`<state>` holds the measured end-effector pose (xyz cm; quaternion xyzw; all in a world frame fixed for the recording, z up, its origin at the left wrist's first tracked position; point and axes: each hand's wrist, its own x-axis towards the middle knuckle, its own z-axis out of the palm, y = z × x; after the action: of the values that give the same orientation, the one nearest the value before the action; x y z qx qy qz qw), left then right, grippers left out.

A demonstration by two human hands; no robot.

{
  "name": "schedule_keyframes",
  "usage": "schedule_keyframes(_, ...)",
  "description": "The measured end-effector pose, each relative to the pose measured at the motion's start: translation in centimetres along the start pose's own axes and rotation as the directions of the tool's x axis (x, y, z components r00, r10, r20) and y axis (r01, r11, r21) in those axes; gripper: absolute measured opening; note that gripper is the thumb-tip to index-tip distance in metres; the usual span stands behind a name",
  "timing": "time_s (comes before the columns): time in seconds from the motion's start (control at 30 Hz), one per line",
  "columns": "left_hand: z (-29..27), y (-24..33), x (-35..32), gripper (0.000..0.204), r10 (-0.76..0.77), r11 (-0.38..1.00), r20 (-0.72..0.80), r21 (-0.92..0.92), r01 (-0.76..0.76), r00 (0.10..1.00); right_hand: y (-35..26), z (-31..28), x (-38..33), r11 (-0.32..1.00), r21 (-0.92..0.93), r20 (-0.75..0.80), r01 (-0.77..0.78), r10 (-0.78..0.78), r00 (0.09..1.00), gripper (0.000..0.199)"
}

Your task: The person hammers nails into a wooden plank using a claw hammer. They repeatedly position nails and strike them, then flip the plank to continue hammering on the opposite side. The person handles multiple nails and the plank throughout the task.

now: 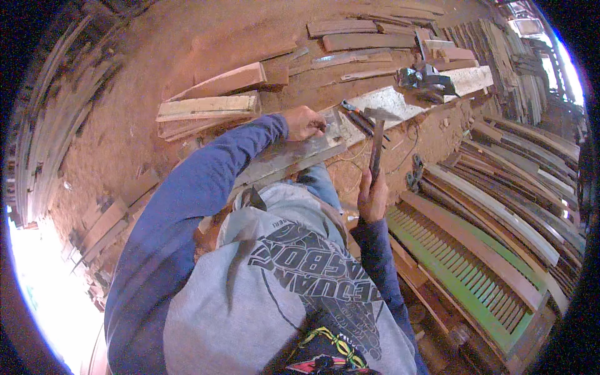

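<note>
My right hand (373, 199) is wrapped round the handle of a hammer (377, 147), which is raised with its metal head near the far edge of the board. Resting over a worn grey wooden board (294, 154), my left hand (305, 122) has its fingers curled together. Whatever they pinch, if anything, is too small to make out. Just beyond it lies a dark hand tool (355, 114) with orange on it, partly behind the hammer head.
A black power tool (428, 81) sits farther along on a pale plank (387, 102). Cut wood pieces (209, 106) lie stacked on the brown ground at the left. Long boards (500, 178) and a green slatted panel (462, 269) fill the right side.
</note>
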<state>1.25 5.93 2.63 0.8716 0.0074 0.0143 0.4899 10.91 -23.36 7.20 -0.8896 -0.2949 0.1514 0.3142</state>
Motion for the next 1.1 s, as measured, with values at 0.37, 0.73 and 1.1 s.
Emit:
schedule_keyframes(0.37, 6.2, 0.9, 3.6, 0.051, -0.297, 0.942, -0.342, -0.258, 0.214, 0.892, 6.4, 8.9, 9.2, 0.98, 0.074, 0.043, -0.183, 0.18, 0.983, 0.027)
schedule_keyframes(0.73, 8.1, 2.6, 4.5, 0.03, -0.229, 0.973, -0.549, -0.109, 0.203, 0.804, 4.7, 8.4, 10.7, 0.718, 0.572, 0.343, -0.396, 0.23, 0.911, 0.021)
schedule_keyframes(1.1, 12.3, 1.7, 7.8, 0.022, 0.043, 0.985, -0.597, 0.159, 0.065, 0.801, 6.4, 7.5, 11.8, 0.808, 0.536, 0.267, -0.246, 0.114, 0.957, 0.021)
